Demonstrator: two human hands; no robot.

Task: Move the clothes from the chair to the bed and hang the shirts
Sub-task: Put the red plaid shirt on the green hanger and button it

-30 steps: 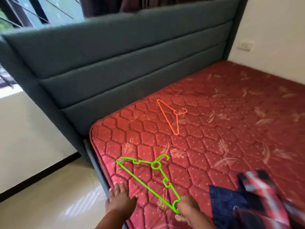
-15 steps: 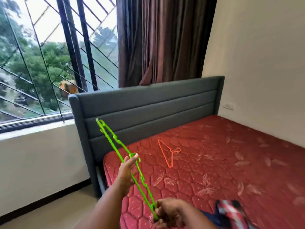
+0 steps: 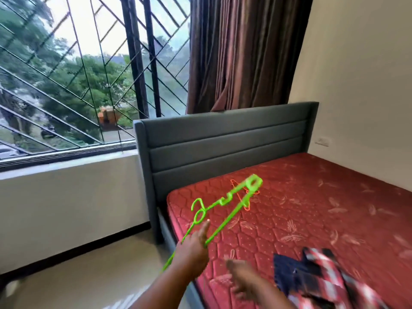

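Note:
My left hand (image 3: 192, 248) grips a bright green plastic hanger (image 3: 225, 219) by its frame and holds it up over the bed's near corner, its hook pointing left. My right hand (image 3: 242, 278) hovers blurred just right of it, fingers spread, holding nothing. An orange hanger (image 3: 245, 197) lies on the red quilted mattress (image 3: 312, 208), partly behind the green one. A red-and-white plaid shirt (image 3: 327, 275) and a dark navy garment (image 3: 287, 270) lie crumpled on the mattress at the lower right.
A grey padded headboard (image 3: 223, 143) stands behind the mattress. A barred window (image 3: 78, 74) and brown curtain (image 3: 240, 52) fill the back wall. White wall with a socket (image 3: 322, 141) runs along the right. Pale tiled floor (image 3: 78, 282) lies left of the bed.
The green hanger was lifted off the mattress. My right hand let go of its lower end, and my left hand now holds it alone, swung round towards the orange hanger.

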